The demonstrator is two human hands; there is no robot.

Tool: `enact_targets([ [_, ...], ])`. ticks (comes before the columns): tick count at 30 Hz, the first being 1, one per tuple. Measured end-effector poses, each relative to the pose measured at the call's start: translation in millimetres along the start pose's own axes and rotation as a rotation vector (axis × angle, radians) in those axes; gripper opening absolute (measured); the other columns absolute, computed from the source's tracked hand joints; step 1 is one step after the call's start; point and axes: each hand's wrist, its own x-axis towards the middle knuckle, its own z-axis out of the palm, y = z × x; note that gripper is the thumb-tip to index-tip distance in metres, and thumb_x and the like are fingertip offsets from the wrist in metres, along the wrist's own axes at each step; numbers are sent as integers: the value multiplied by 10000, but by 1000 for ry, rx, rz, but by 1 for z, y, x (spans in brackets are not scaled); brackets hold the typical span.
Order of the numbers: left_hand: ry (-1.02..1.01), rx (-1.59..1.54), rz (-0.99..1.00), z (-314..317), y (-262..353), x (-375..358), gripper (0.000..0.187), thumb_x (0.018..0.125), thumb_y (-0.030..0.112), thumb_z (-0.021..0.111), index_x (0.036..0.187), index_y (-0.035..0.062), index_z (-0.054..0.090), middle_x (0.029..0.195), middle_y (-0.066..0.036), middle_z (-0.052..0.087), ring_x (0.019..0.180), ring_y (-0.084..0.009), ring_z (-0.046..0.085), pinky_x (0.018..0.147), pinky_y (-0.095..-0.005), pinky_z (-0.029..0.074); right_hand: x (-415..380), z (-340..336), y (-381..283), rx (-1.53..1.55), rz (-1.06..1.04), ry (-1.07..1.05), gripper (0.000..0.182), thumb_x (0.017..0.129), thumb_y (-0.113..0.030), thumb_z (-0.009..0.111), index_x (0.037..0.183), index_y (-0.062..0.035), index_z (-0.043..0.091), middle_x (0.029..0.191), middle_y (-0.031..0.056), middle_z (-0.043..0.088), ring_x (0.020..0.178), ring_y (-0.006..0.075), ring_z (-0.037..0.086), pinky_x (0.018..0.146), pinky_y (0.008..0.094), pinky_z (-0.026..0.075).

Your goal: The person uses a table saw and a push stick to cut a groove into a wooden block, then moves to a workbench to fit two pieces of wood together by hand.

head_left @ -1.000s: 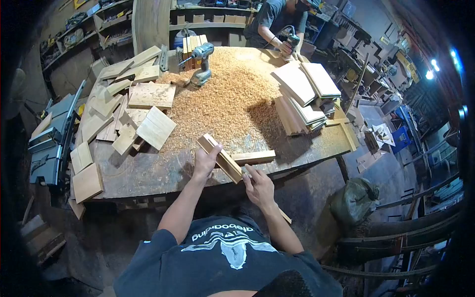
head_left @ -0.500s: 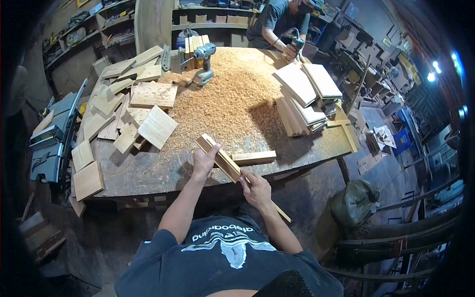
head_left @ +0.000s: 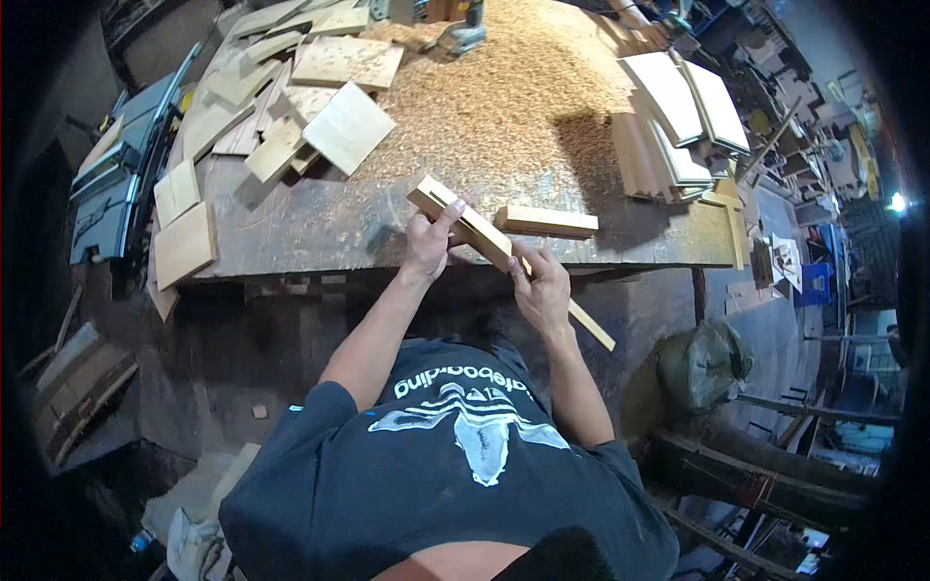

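Note:
My left hand (head_left: 424, 244) is wrapped round the far part of a grooved wooden block (head_left: 467, 225), its thumb on top. The block is held at a slant over the table's front edge. At the near end of the block, my right hand (head_left: 544, 288) pinches a thin wooden strip (head_left: 593, 326), whose tail sticks out below the hand towards me. The strip runs roughly in line with the block; my fingers hide whether its front end sits in the groove. A second wooden block (head_left: 547, 222) lies on the table just beyond my right hand.
Wood shavings (head_left: 484, 116) cover much of the workbench (head_left: 320, 232). Loose boards (head_left: 349, 128) pile up at left, stacked panels (head_left: 668, 126) at right. A drill (head_left: 460, 37) stands at the back. A co-worker's hand (head_left: 654, 37) shows at the far right. A sack (head_left: 705, 366) sits on the floor.
The view has tipped downward, so the bench and boards sit higher in the picture. Both hands keep their grip on the block and strip, with little visible change between them.

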Motion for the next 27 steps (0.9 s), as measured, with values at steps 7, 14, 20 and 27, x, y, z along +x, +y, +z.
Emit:
enact_targets([
  [7,24,-246,21,-37,-21,-12,313,963,193,704,1228,44,634,1095,-68,716,941,-133,674,681,-244,503,19,20,17,-68,-225,-123,280,910,-198,724,1179,-120,725,1112,123,670,929,301,679,812,396,550],
  [14,108,-345,3,-43,-36,-13,295,986,178,654,1254,94,564,1191,-72,667,1126,-281,657,974,-450,502,41,24,21,-153,-366,-212,313,907,-242,698,1177,-85,698,1111,153,701,1010,351,652,858,445,529],
  [20,155,-157,-365,-48,-10,-23,429,978,227,668,1295,-26,527,1176,-183,659,1064,-322,677,915,-440,570,57,14,32,-184,-482,-258,226,916,-222,662,1103,-97,683,1068,101,719,948,314,651,848,426,510],
  [27,218,718,-223,-52,20,-79,582,939,306,720,1335,-81,540,1205,-249,674,947,-324,733,771,-319,621,63,19,50,-244,-519,-319,304,908,-246,698,1182,-113,702,1142,109,703,1023,339,625,909,416,518],
])
